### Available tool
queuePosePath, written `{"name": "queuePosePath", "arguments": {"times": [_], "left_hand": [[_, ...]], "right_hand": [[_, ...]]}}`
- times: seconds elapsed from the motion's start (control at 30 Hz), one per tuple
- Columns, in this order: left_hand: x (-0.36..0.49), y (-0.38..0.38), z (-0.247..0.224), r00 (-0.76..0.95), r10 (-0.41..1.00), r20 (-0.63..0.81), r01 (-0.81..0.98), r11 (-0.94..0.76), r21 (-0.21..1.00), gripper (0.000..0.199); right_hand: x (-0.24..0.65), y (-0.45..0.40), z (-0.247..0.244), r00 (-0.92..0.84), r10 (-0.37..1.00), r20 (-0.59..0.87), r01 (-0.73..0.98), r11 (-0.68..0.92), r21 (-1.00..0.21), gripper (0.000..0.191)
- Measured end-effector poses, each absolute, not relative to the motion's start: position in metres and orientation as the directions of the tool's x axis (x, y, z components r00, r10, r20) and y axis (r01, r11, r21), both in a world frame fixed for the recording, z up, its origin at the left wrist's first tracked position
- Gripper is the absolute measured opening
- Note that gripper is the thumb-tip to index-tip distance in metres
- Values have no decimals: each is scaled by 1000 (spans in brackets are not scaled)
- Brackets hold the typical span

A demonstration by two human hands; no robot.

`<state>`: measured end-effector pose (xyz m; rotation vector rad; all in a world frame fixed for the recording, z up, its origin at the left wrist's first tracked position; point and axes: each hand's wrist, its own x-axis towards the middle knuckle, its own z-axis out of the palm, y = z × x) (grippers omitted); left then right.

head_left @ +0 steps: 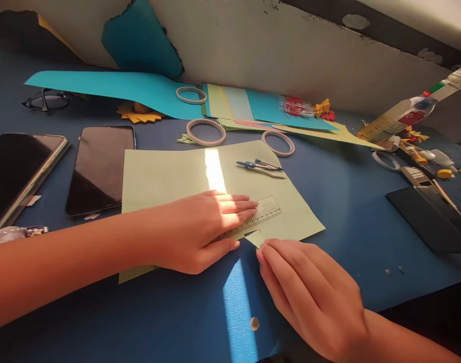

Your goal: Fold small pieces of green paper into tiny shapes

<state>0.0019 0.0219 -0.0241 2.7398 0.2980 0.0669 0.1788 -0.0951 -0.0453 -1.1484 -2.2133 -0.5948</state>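
Note:
A pale green paper sheet lies on the blue table. My left hand is flat, fingers stretched out, pressing a clear ruler onto the sheet near its front edge. My right hand is closed, pinching a small flap of the green paper between thumb and fingers, just below the ruler. The flap is partly torn or cut away from the sheet's front edge. A blue and silver compass rests on the sheet beyond the ruler.
Two phones lie at the left. Tape rings and coloured papers sit behind the sheet. A glass bottle leans at the right, near a black flat object. A small round piece lies at the front.

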Motion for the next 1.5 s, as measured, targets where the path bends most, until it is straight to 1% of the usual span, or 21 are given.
{"name": "queuePosePath", "arguments": {"times": [0.03,0.07,0.1,0.2,0.3,0.37,0.5,0.8,0.97,1.17,1.33,1.5], "left_hand": [[1,22,-25,977,215,8,196,-905,377,46],[1,21,-26,977,213,13,193,-906,378,46],[1,21,-27,978,210,17,188,-906,379,46],[1,21,-28,978,210,17,188,-906,380,45],[1,22,-29,975,223,22,198,-904,380,44],[1,22,-30,972,232,27,204,-901,383,44],[2,22,-30,970,241,28,212,-897,388,44],[1,21,-31,970,243,21,218,-902,374,44],[2,22,-31,970,242,20,217,-903,371,44],[2,22,-30,972,237,13,214,-898,384,44],[1,20,-30,971,239,2,221,-899,379,45],[1,18,-32,970,244,9,223,-901,372,44]], "right_hand": [[178,-99,-45,-457,568,684,844,521,131,9],[178,-102,-44,-385,580,718,881,463,98,9],[178,-104,-44,-424,538,729,864,481,148,10],[179,-105,-44,-479,562,674,852,483,202,14],[180,-100,-44,-557,580,594,816,513,265,13],[181,-97,-44,-580,605,546,807,521,279,12],[181,-95,-45,-597,634,491,796,547,260,16],[176,-90,-46,-533,663,525,825,545,149,9],[179,-91,-46,-578,652,490,790,598,136,16],[187,-91,-46,-615,646,453,751,655,85,28],[187,-88,-45,-572,660,487,772,634,45,18],[186,-87,-41,-527,718,455,792,609,-45,21]]}}
